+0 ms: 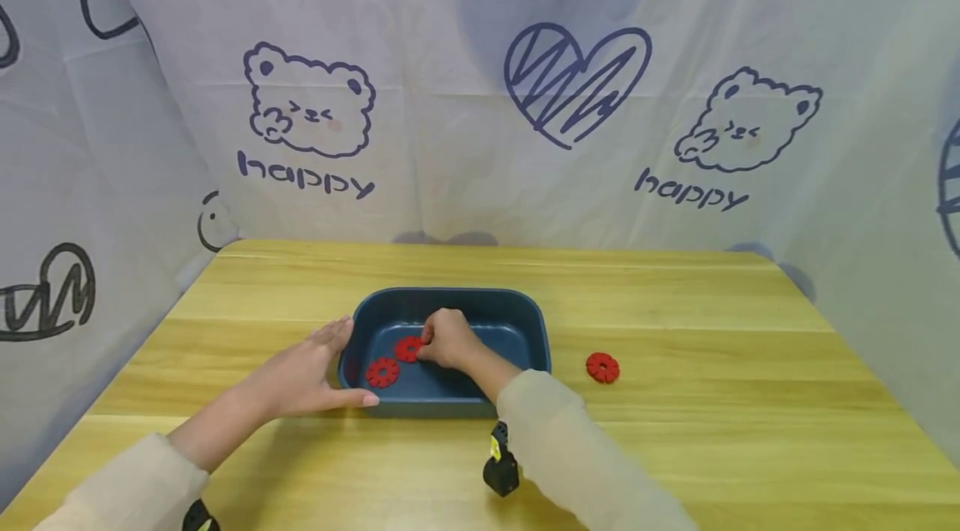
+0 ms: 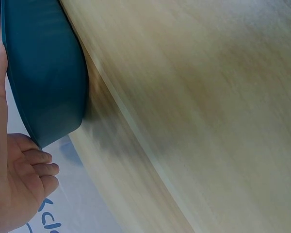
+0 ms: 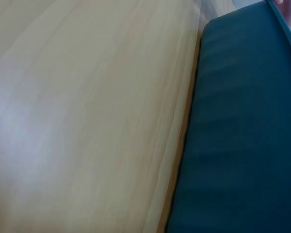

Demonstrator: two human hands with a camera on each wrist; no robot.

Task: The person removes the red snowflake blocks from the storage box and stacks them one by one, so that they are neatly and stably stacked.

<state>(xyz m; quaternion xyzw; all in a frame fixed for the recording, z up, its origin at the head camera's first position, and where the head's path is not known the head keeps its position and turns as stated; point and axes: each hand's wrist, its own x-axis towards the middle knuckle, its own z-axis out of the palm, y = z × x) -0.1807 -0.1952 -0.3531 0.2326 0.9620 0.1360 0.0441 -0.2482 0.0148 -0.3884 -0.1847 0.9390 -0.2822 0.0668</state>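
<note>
A dark blue rectangular tray sits on the table. Inside it, a red notched disc with a centre hole, an interlocking building disc, lies near the front left corner. My right hand reaches into the tray and pinches a second red disc at its right edge, thumb and fingertips together. At the tray's left front corner rests my left hand, fingers along the left side and thumb stretched along the front rim. The left wrist view shows that hand against the tray's outer wall. The right hand is hidden in its own wrist view.
Another red disc lies on the wooden table to the right of the tray. A white cloth with drawn bears and hearts hangs behind and at the sides. A black wrist device hangs below the right sleeve.
</note>
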